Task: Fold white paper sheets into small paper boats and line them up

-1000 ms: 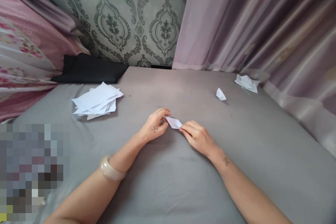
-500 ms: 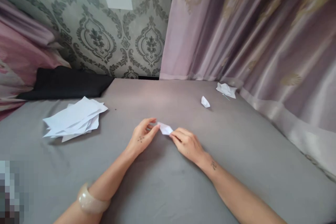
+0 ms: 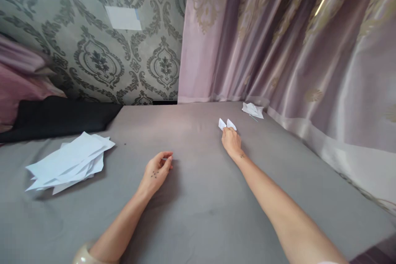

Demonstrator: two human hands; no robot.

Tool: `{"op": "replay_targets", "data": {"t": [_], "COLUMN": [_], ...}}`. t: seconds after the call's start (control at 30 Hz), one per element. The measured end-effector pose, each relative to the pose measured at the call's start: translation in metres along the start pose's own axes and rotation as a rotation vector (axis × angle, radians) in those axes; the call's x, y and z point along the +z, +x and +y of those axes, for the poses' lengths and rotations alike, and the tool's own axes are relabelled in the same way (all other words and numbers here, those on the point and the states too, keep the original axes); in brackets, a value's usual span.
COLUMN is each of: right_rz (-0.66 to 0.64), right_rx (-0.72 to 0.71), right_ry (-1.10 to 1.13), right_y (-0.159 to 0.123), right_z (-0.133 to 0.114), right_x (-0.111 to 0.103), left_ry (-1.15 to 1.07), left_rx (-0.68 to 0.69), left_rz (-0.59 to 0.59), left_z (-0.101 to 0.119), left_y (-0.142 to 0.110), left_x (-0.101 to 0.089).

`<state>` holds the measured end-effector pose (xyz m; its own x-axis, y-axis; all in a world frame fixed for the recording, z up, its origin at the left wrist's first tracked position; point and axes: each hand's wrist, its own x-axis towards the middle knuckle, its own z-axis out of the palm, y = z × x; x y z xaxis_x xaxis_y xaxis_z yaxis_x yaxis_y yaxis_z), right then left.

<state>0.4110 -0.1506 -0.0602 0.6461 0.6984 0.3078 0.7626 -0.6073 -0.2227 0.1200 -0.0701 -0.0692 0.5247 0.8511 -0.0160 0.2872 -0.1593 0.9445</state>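
Note:
My right hand [image 3: 231, 140] reaches out over the grey sheet, its fingers closed on a small folded white paper [image 3: 222, 124]. Just to the right of that one is a second folded paper [image 3: 231, 124], its lower part hidden behind my hand. I cannot tell whether the two touch. Near the middle, my left hand [image 3: 157, 170] hovers low over the sheet. Its fingers are loosely curled, with a gap to the thumb and nothing held.
A loose stack of white paper sheets [image 3: 72, 163] lies at the left, in front of a folded black cloth [image 3: 62, 117]. At the back right are more white papers [image 3: 253, 110] by the curtain [image 3: 247, 41]. Patterned wallpaper [image 3: 102, 64] covers the wall behind.
My right hand has carried the folded paper away from my left hand, forward and right, to beside the other folded paper. My left hand has let go of it. The view has shifted.

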Motion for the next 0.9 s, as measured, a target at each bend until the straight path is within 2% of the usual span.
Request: {"op": "replay_targets", "data": {"t": [0.2,0.5,0.7,0.83,0.9], "right_rz": [0.004,0.021,-0.052,-0.151,-0.240], "right_rx": [0.008,0.003,-0.082,-0.241,-0.371], "right_ry": [0.024,0.084,0.124,0.215,0.323], "right_y": [0.005,-0.006,-0.048,-0.087,-0.104], "right_z": [0.003,0.007,-0.003,-0.025,-0.038], "right_x": [0.004,-0.004,-0.020,-0.030,-0.032], "left_ry": [0.009,0.059,0.087,0.110,0.139], "left_rx": [-0.013,-0.007,0.004,0.024,0.048], "left_rz": [-0.007,-0.011,-0.027,-0.046,-0.035], "left_z": [0.003,-0.003,-0.005,-0.007,-0.006], "left_y": [-0.001,0.000,0.003,0.006,0.006], "left_x": [-0.001,-0.001,-0.002,-0.001,0.002]}}
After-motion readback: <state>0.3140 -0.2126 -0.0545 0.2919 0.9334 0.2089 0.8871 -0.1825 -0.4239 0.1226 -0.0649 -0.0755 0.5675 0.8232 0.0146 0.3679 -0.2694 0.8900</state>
